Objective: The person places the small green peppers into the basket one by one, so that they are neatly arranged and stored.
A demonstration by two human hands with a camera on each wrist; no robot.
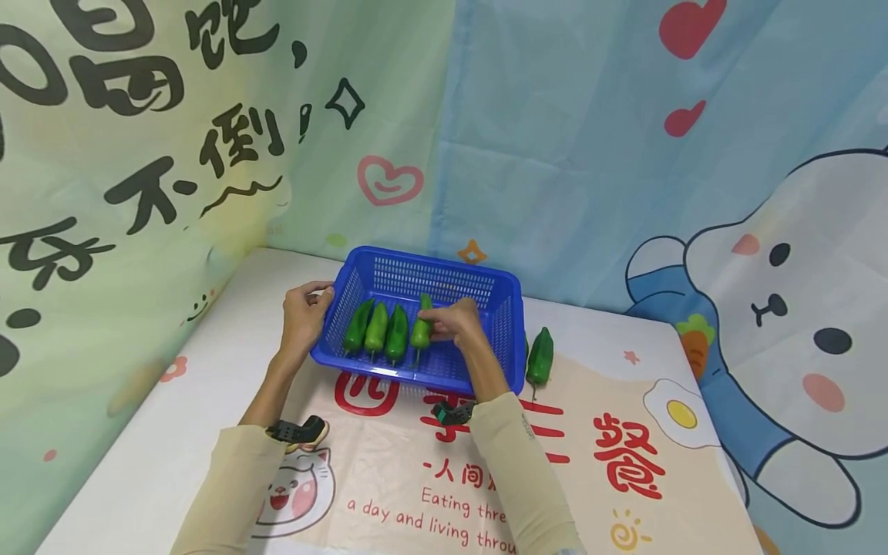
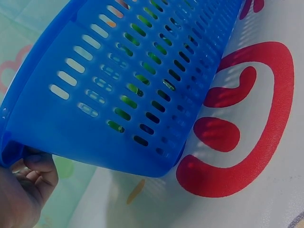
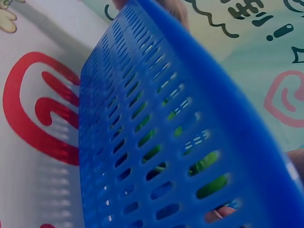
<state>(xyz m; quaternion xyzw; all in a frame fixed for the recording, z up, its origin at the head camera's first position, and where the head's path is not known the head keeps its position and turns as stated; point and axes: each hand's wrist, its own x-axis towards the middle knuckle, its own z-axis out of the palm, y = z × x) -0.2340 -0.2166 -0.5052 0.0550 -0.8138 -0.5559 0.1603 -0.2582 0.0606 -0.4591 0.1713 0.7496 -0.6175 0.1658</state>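
Note:
A blue plastic basket (image 1: 444,378) with slotted walls stands on the table. My left hand (image 1: 303,316) grips its left rim, and in the left wrist view the fingers (image 2: 45,173) curl under that rim. Inside the basket, my right hand (image 1: 455,320) pinches a light green pepper (image 1: 421,333) between thumb and fingers, its stem toward me. Three more green peppers (image 1: 376,330) lie side by side at the basket's left. In the right wrist view the basket wall (image 3: 142,118) hides most of the right hand and the peppers.
Right of the basket, a dark green pepper (image 1: 540,357) lies on the printed tablecloth (image 1: 388,478). Another bit of green shows beside it, mostly hidden by the basket's edge. A patterned curtain (image 1: 555,154) hangs close behind the basket and along the left side.

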